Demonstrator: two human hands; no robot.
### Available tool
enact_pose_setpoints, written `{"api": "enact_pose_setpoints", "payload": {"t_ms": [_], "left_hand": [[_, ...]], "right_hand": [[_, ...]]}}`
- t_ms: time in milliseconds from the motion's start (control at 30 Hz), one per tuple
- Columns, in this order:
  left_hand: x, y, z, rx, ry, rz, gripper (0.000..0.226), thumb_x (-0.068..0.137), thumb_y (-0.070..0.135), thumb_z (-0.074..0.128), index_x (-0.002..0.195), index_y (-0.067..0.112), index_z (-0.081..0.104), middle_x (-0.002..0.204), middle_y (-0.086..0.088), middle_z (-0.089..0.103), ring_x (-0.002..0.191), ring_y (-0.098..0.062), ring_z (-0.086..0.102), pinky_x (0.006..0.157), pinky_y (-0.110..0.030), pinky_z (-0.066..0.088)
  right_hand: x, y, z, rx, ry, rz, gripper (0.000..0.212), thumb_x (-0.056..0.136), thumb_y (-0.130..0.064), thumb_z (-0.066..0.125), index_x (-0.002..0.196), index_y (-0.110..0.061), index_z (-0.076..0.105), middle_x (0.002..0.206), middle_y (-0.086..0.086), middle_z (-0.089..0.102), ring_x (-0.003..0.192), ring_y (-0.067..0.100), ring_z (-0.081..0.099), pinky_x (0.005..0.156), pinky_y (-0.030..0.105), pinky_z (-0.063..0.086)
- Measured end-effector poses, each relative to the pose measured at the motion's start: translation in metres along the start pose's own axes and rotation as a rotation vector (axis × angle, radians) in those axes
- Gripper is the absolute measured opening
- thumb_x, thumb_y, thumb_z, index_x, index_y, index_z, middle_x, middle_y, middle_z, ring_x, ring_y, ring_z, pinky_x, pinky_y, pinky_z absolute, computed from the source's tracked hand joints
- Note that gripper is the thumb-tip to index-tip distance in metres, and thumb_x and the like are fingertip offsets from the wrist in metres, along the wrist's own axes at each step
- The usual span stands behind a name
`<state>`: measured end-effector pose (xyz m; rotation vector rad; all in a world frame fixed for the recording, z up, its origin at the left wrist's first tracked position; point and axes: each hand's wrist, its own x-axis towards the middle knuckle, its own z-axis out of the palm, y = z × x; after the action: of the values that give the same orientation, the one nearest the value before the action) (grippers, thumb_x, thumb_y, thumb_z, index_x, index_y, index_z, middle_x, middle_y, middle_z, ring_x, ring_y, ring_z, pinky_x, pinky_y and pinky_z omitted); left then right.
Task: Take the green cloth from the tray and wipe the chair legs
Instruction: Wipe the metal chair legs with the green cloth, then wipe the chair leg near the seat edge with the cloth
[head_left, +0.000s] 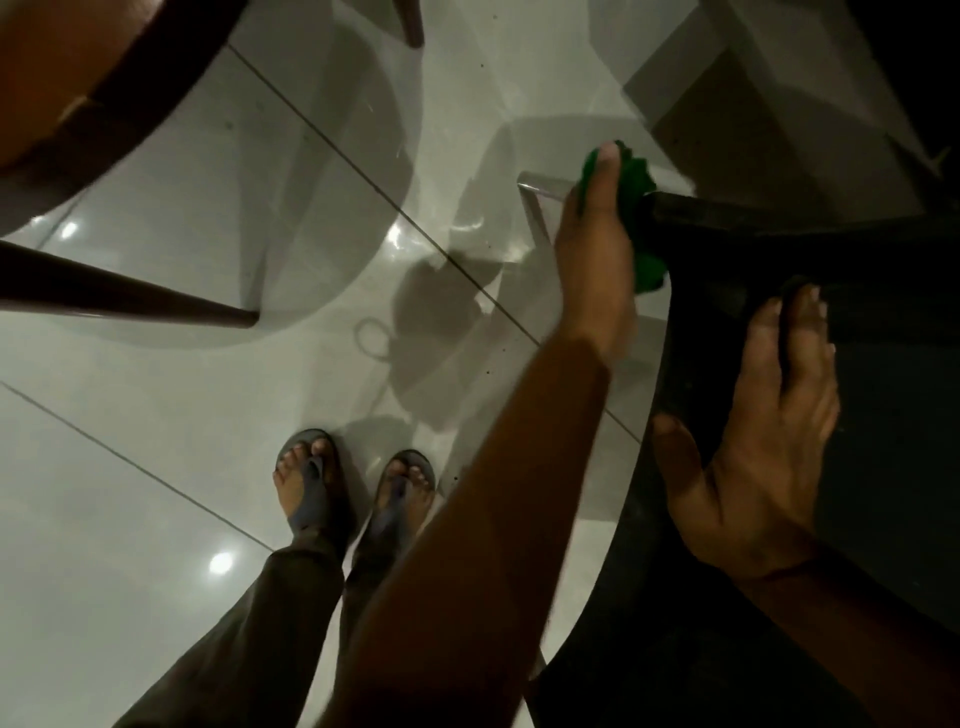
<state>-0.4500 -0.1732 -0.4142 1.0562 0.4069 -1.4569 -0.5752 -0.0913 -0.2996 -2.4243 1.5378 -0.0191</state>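
The green cloth (636, 192) was bunched up in the left hand (597, 244). That grip was closed around the cloth and pressed it on a dark chair leg (727, 215), at the far right of the scene. The right hand (753, 457) lay near and to the right on the dark chair (883, 415). Its fingers were spread wide and flat and held nothing. Two feet in sandals (353, 493) stood near on the shiny white floor (156, 415). A brown chair (78, 104) was on the far left, well apart from the cloth.
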Motion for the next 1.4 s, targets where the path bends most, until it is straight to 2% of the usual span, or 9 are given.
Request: {"api": "enact_pose_setpoints", "payload": {"t_ms": [367,467,533,667,767,867,1000,1267,1400], "left_hand": [[0.148,0.006,-0.041,-0.003,0.273,-0.224,0.056,0.097,0.052,0.05,0.135,0.011,0.057,0.143,-0.017,0.052,0.123,-0.043,0.053,0.102,-0.057,0.044],[0.122,0.02,-0.035,0.066,0.224,-0.226,0.042,0.094,0.051,0.057,0.112,0.014,0.062,0.11,-0.017,0.058,0.089,-0.039,0.059,0.067,-0.044,0.049],[0.085,0.03,-0.02,0.21,0.212,-0.213,0.049,0.091,0.049,0.065,0.125,0.014,0.059,0.098,-0.015,0.057,0.082,-0.038,0.06,0.056,-0.04,0.051],[-0.004,0.031,0.001,0.452,0.067,0.068,0.028,0.094,0.04,0.064,0.114,0.022,0.057,0.102,-0.006,0.066,0.098,-0.031,0.068,0.087,-0.052,0.06],[0.001,0.042,0.001,0.463,0.029,0.033,0.042,0.091,0.039,0.069,0.124,0.015,0.06,0.115,-0.013,0.069,0.104,-0.032,0.067,0.092,-0.052,0.059],[0.047,0.05,-0.008,0.492,0.161,-0.116,0.055,0.093,0.04,0.067,0.138,0.01,0.058,0.115,-0.017,0.067,0.09,-0.035,0.067,0.069,-0.044,0.06],[0.086,0.041,-0.029,0.544,0.199,-0.137,0.048,0.096,0.038,0.053,0.128,0.004,0.062,0.069,-0.02,0.056,0.042,-0.026,0.05,0.041,-0.026,0.04],[0.0,0.053,0.006,0.505,0.078,-0.015,0.043,0.08,0.032,0.075,0.117,0.015,0.064,0.106,-0.02,0.073,0.086,-0.036,0.071,0.077,-0.052,0.064],[-0.07,0.088,-0.001,0.5,0.024,-0.06,0.05,0.064,0.036,0.08,0.107,0.012,0.071,0.083,-0.017,0.069,0.065,-0.031,0.066,0.073,-0.051,0.061]], "right_hand": [[0.0,0.004,0.001,0.032,0.004,-0.012,0.096,0.095,-0.072,0.025,0.159,-0.001,0.017,0.169,0.02,0.007,0.158,0.036,0.007,0.124,0.065,0.015],[0.0,0.004,0.0,0.048,0.002,-0.019,0.095,0.096,-0.071,0.024,0.159,0.0,0.017,0.168,0.022,0.008,0.158,0.036,0.007,0.125,0.064,0.013],[-0.001,0.003,-0.002,0.052,-0.009,-0.008,0.095,0.095,-0.072,0.023,0.16,-0.003,0.016,0.169,0.021,0.008,0.159,0.034,0.006,0.126,0.063,0.01],[0.0,0.002,-0.002,0.053,-0.041,0.014,0.093,0.092,-0.067,0.03,0.161,-0.008,0.011,0.171,0.014,0.002,0.159,0.027,0.0,0.129,0.055,0.004],[0.002,0.001,-0.001,0.028,-0.032,0.016,0.091,0.091,-0.061,0.036,0.161,-0.008,0.012,0.171,0.015,0.003,0.159,0.027,0.0,0.129,0.053,0.003],[0.001,0.002,0.0,0.03,-0.016,0.02,0.091,0.091,-0.062,0.036,0.161,-0.009,0.012,0.171,0.016,0.004,0.159,0.024,-0.001,0.129,0.049,0.001],[0.001,0.002,0.001,0.025,0.02,0.002,0.09,0.092,-0.059,0.036,0.161,-0.006,0.016,0.17,0.018,0.008,0.159,0.028,0.004,0.13,0.045,0.001],[0.0,0.004,-0.001,0.027,0.004,-0.001,0.09,0.09,-0.055,0.044,0.16,-0.005,0.017,0.169,0.02,0.011,0.159,0.032,0.007,0.129,0.049,0.004],[-0.001,0.0,-0.005,0.025,-0.014,0.022,0.088,0.091,-0.057,0.042,0.159,-0.005,0.023,0.167,0.023,0.016,0.155,0.039,0.015,0.126,0.06,0.015]]}}
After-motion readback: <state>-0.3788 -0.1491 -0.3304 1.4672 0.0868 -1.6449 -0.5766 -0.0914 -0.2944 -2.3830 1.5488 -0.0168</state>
